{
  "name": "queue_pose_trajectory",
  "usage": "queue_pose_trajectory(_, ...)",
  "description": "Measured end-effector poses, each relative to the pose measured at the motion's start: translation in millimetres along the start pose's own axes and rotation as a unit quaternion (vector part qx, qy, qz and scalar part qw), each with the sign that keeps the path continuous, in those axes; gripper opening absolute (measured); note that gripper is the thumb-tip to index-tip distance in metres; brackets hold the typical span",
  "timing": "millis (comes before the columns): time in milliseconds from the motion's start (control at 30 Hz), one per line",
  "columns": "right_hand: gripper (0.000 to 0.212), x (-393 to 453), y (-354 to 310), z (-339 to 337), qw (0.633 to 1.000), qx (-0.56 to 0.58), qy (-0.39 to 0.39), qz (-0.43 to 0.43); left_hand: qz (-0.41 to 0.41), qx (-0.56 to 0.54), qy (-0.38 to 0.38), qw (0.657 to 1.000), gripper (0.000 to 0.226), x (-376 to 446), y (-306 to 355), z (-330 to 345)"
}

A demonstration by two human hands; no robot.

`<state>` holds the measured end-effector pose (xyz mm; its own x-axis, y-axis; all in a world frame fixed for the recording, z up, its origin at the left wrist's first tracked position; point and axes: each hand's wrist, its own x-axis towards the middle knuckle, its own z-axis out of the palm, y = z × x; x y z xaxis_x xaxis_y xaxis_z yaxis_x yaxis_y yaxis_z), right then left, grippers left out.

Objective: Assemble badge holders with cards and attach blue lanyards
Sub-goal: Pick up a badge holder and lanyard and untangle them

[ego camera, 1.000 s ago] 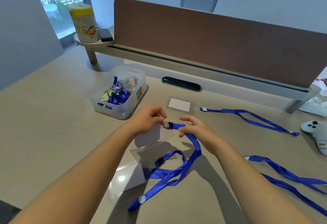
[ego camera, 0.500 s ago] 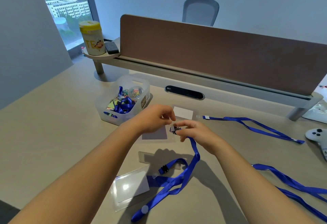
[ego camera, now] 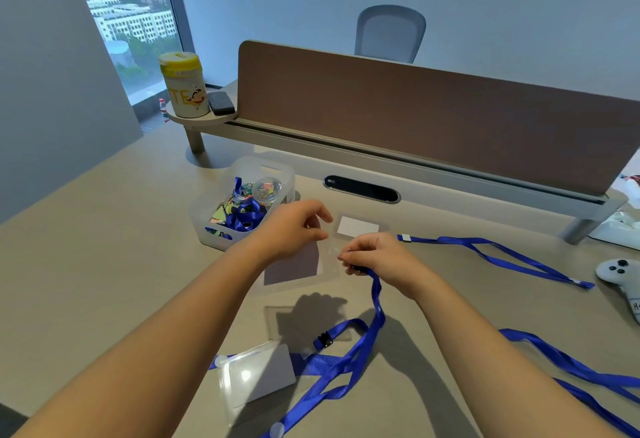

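Badge holder (ego camera: pixel 298 266) with its card hangs mid-frame, pinched at the top edge by my left hand (ego camera: pixel 294 229); my right hand (ego camera: pixel 375 257) has fingers clamped on the blue lanyard (ego camera: pixel 375 302) clip, touching the holder's slot. I judge attachment unfinished. Lower left, another carded holder (ego camera: pixel 258 373) lies done; an empty sleeve (ego camera: pixel 277 320) waits. Spare lanyards (ego camera: pixel 498 250) crowd the right; left desk (ego camera: pixel 104 247) offers room.

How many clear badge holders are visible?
4 badge holders: one in the left hand, one beyond the hands, one flat in their shadow, one nearest the camera. The bin may hide more.
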<state>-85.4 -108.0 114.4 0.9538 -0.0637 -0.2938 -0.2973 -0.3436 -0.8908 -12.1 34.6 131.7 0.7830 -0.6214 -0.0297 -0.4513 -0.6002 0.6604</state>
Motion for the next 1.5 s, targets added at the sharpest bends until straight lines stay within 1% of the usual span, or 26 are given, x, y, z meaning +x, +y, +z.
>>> queue_pose_trajectory(133, 0.015, 2, -8, 2, 0.999, 0.005, 0.042, -0.012, -0.002, -0.008, 0.094, 0.996, 0.039, 2, -2, 4)
queue_pose_trajectory(233, 0.021, 4, -11, 2, 0.996, -0.005, 0.085, -0.028, 0.012, -0.01, 0.131, 0.991, 0.043, 2, -2, 9)
queue_pose_trajectory(333, 0.021, 6, -11, 4, 0.993, 0.005, 0.112, -0.035, 0.018, -0.027, 0.161, 0.986, 0.045, 0, -1, 12)
queue_pose_trajectory(367, 0.021, 7, -11, 4, 0.993, 0.009, 0.116, -0.034, 0.025, -0.028, 0.156, 0.987, 0.042, -1, -1, 13)
queue_pose_trajectory(500, 0.021, 9, -9, 6, 0.992, 0.012, 0.123, -0.031, 0.053, 0.004, 0.089, 0.995, 0.031, -2, -1, 17)
queue_pose_trajectory(667, 0.021, 9, -8, 6, 0.992, 0.01, 0.119, -0.035, 0.049, 0.032, 0.067, 0.996, 0.026, 4, 0, 17)
queue_pose_trajectory(800, 0.021, 8, -7, 6, 0.993, -0.01, 0.11, -0.042, 0.055, 0.03, 0.051, 0.997, 0.024, 8, 0, 15)
queue_pose_trajectory(900, 0.02, 9, -7, 5, 0.992, -0.015, 0.116, -0.053, 0.06, 0.003, 0.059, 0.996, 0.023, 10, 0, 14)
queue_pose_trajectory(1033, 0.018, 7, -11, 4, 0.989, -0.017, 0.128, -0.07, 0.045, -0.073, 0.074, 0.994, 0.023, 11, -3, 15)
queue_pose_trajectory(1133, 0.017, 7, -13, 6, 0.986, -0.023, 0.144, -0.083, 0.039, -0.105, 0.073, 0.991, 0.02, 11, -5, 17)
queue_pose_trajectory(1300, 0.014, 8, -13, 9, 0.981, -0.049, 0.169, -0.082, 0.037, -0.115, 0.079, 0.989, 0.02, 11, -5, 18)
queue_pose_trajectory(1500, 0.018, 10, -12, 10, 0.978, -0.056, 0.181, -0.086, 0.049, -0.108, 0.096, 0.988, 0.018, 10, 0, 19)
